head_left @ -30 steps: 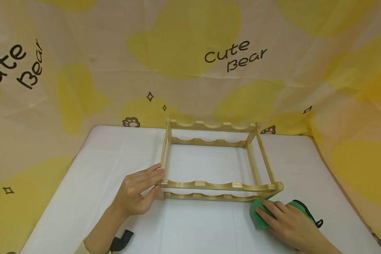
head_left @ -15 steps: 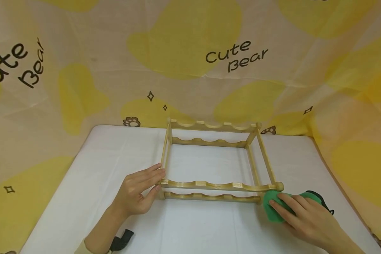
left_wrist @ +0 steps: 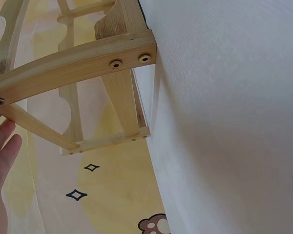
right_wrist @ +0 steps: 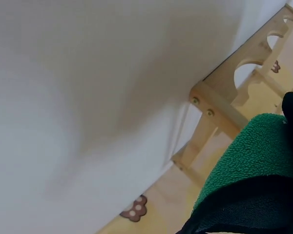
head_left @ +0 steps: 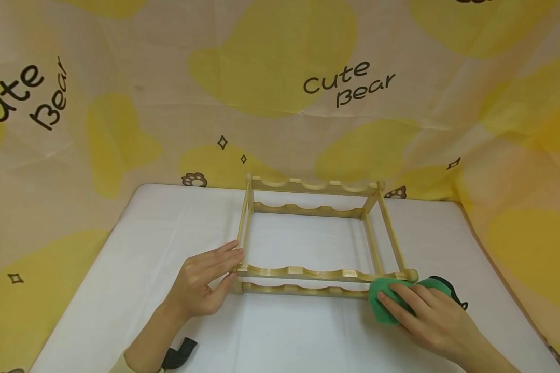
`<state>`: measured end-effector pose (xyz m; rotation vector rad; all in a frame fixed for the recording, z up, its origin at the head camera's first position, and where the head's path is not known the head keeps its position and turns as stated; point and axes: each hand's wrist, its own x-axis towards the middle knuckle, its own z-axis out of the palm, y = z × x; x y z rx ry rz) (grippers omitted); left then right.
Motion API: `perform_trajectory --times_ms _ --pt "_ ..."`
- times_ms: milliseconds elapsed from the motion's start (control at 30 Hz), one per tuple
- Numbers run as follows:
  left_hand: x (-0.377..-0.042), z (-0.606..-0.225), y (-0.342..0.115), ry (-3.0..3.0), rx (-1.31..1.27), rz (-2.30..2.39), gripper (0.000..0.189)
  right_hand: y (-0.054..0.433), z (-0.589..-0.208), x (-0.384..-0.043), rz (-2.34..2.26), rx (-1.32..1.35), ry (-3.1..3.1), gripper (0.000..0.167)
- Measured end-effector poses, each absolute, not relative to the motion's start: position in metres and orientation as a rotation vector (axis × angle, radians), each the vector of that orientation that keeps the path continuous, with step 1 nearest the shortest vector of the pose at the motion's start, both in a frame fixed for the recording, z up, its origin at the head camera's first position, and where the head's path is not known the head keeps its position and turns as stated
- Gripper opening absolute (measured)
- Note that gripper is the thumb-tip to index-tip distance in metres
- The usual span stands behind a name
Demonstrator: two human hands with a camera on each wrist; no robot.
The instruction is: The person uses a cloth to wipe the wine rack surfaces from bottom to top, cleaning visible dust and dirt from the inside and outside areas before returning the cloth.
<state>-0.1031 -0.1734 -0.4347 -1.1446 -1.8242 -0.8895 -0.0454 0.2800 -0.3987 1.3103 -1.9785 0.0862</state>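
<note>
A pale wooden rack (head_left: 295, 272) with scalloped rails stands on the white table (head_left: 280, 336). At its near left corner rests my left hand (head_left: 204, 282), fingers fairly straight against the side and thumb lower at the front. In the left wrist view, fingertips (left_wrist: 5, 129) touch the rack's outer end near a screw. My right hand (head_left: 431, 316) grips a green terry cloth (head_left: 385, 303) with black edging and a loop. The cloth lies against the near right corner of the rack and hides part of the lower front rail. In the right wrist view, the cloth (right_wrist: 254, 151) covers the holding fingers.
A black strap-like piece (head_left: 181, 352) shows beside my left forearm, partly hidden by it. Yellow and beige printed fabric (head_left: 280, 103) hangs behind the table and along both sides. The rack's far rail (head_left: 312, 185) is close to the table's back edge.
My right hand moves the green cloth rightward around the rack's near right corner, then back left along the front rail. My left hand and the rack stay in place.
</note>
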Motion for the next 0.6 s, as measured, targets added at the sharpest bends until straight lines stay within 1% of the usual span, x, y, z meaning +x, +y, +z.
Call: perform_trajectory --times_ms 600 --pt "-0.103 -0.435 -0.174 -1.816 -1.152 -0.883 0.031 0.218 -0.393 -0.059 0.081 1.36 -1.886 0.031"
